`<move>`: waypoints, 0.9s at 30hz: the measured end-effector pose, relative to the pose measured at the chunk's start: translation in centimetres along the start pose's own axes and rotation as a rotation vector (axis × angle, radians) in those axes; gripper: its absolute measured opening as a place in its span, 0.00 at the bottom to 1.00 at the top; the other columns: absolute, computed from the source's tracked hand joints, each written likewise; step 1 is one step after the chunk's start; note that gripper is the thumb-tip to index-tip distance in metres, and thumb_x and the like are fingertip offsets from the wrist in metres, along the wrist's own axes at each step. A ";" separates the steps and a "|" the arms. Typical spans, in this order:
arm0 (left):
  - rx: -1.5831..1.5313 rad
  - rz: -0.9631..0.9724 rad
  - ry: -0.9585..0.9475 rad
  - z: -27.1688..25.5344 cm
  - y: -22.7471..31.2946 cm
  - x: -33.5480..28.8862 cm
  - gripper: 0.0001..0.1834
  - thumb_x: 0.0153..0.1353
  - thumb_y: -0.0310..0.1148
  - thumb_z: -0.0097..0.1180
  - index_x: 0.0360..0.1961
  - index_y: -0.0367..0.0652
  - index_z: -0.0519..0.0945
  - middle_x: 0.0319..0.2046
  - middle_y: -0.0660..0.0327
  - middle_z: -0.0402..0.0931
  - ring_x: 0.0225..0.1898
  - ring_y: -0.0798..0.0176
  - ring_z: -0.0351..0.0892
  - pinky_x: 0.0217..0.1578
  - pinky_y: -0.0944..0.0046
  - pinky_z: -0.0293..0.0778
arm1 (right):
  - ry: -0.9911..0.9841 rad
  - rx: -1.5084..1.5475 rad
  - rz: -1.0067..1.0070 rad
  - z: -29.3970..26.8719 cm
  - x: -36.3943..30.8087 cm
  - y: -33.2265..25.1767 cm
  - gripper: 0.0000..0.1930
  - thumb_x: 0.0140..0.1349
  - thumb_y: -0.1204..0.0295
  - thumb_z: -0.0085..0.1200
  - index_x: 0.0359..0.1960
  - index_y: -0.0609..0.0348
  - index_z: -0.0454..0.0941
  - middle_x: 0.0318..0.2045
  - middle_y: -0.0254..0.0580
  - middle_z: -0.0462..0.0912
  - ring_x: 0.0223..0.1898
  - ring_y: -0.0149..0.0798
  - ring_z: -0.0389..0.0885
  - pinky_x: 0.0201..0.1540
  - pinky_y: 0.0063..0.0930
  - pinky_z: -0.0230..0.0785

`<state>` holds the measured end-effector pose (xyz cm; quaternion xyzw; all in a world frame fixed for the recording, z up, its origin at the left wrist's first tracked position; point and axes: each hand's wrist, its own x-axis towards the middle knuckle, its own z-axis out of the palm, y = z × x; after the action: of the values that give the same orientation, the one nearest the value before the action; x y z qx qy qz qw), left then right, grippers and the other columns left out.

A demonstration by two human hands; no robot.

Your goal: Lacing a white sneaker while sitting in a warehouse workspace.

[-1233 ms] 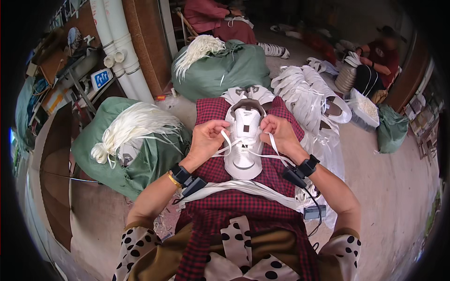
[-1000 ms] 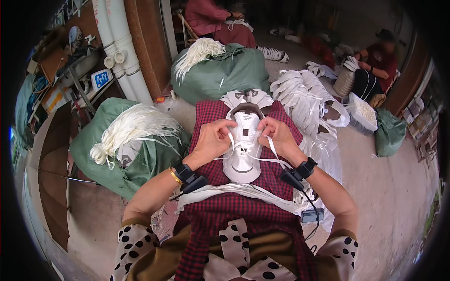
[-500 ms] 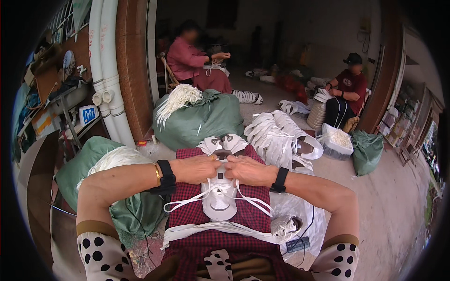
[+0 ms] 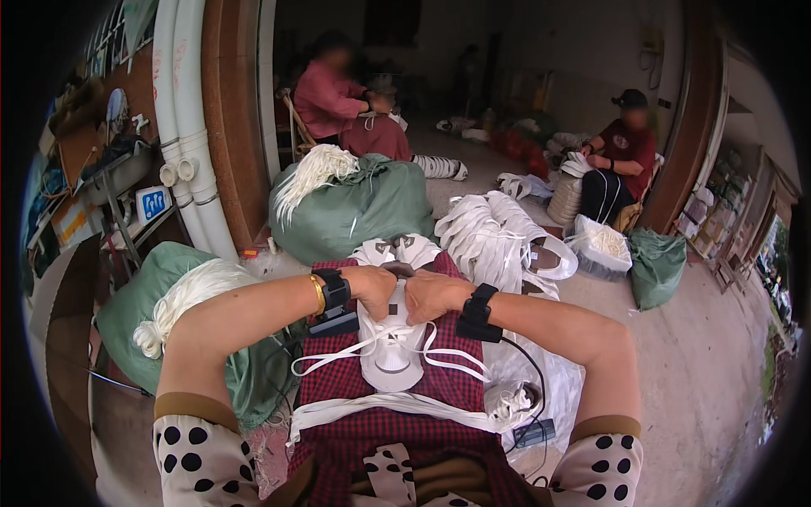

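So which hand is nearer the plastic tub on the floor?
Right. The right hand is at the white shoe, left of the plastic tub; the left hand, also there, is farther left.

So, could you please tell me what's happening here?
A person's left hand and right hand are at the far end of a white shoe resting on checked cloth. White laces trail loosely to both sides. Their exact grip is hidden. Further back sit a co-worker in pink and another in dark red.

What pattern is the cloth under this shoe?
Red and black check cloth, best in the head view.
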<state>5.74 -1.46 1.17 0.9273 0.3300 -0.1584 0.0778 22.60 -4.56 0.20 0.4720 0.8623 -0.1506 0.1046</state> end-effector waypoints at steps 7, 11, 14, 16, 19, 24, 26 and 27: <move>-0.027 0.029 0.209 1.3 0.3 -1.0 0.13 0.43 0.33 0.59 0.14 0.31 0.78 0.15 0.47 0.76 0.23 0.52 0.80 0.28 0.53 0.73 | 0.413 0.490 0.149 2.3 0.0 0.0 0.13 0.51 0.64 0.59 0.22 0.65 0.82 0.24 0.50 0.81 0.22 0.45 0.77 0.33 0.38 0.72; -0.439 0.084 0.297 0.9 0.4 -2.0 0.12 0.47 0.31 0.58 0.17 0.31 0.78 0.18 0.52 0.76 0.21 0.55 0.77 0.26 0.55 0.71 | 0.743 1.147 -0.080 0.4 0.6 1.2 0.16 0.70 0.60 0.50 0.34 0.60 0.81 0.22 0.31 0.77 0.22 0.25 0.70 0.25 0.24 0.65; -0.825 0.413 0.574 0.0 0.8 -2.9 0.08 0.66 0.33 0.53 0.35 0.39 0.79 0.27 0.65 0.77 0.21 0.69 0.74 0.21 0.66 0.68 | 0.763 1.219 -0.127 0.0 -0.4 1.2 0.16 0.74 0.59 0.46 0.39 0.58 0.79 0.23 0.25 0.76 0.23 0.20 0.68 0.24 0.16 0.61; -1.100 0.201 0.432 0.0 0.7 -4.2 0.11 0.73 0.37 0.46 0.41 0.41 0.76 0.27 0.65 0.78 0.22 0.75 0.74 0.21 0.72 0.69 | 0.673 1.119 -0.173 0.0 -1.5 1.0 0.15 0.73 0.59 0.48 0.38 0.57 0.79 0.25 0.25 0.77 0.24 0.18 0.69 0.24 0.14 0.61; -1.243 0.095 0.443 0.8 1.3 -4.9 0.15 0.74 0.40 0.44 0.46 0.38 0.75 0.26 0.63 0.78 0.23 0.74 0.77 0.23 0.73 0.74 | 0.790 1.130 -0.165 0.2 -2.4 0.4 0.14 0.72 0.60 0.50 0.37 0.57 0.81 0.28 0.27 0.79 0.26 0.19 0.70 0.27 0.15 0.62; -1.363 0.142 0.306 1.5 1.5 -2.8 0.17 0.73 0.39 0.45 0.47 0.33 0.76 0.26 0.61 0.78 0.24 0.72 0.79 0.24 0.73 0.76 | 0.814 0.969 -0.272 0.4 -2.0 -0.3 0.14 0.70 0.62 0.53 0.39 0.61 0.81 0.28 0.27 0.78 0.28 0.23 0.71 0.33 0.21 0.65; -1.366 0.067 0.336 1.8 1.3 -2.2 0.16 0.73 0.38 0.45 0.45 0.33 0.76 0.27 0.61 0.78 0.24 0.72 0.79 0.23 0.73 0.76 | 1.002 0.873 -0.305 1.1 -2.2 -0.6 0.13 0.70 0.63 0.53 0.38 0.63 0.81 0.29 0.28 0.78 0.29 0.21 0.70 0.33 0.19 0.64; -1.498 0.047 0.353 1.9 1.1 -2.0 0.16 0.73 0.38 0.46 0.44 0.34 0.77 0.27 0.61 0.79 0.25 0.72 0.79 0.24 0.74 0.76 | 1.040 0.873 -0.215 1.8 -2.8 -0.7 0.13 0.69 0.65 0.53 0.38 0.65 0.80 0.25 0.29 0.78 0.26 0.22 0.70 0.30 0.19 0.64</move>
<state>4.50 -3.98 0.12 0.6454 0.3371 0.2593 0.6345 23.61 -7.79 -0.46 0.3936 0.7029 -0.2479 -0.5382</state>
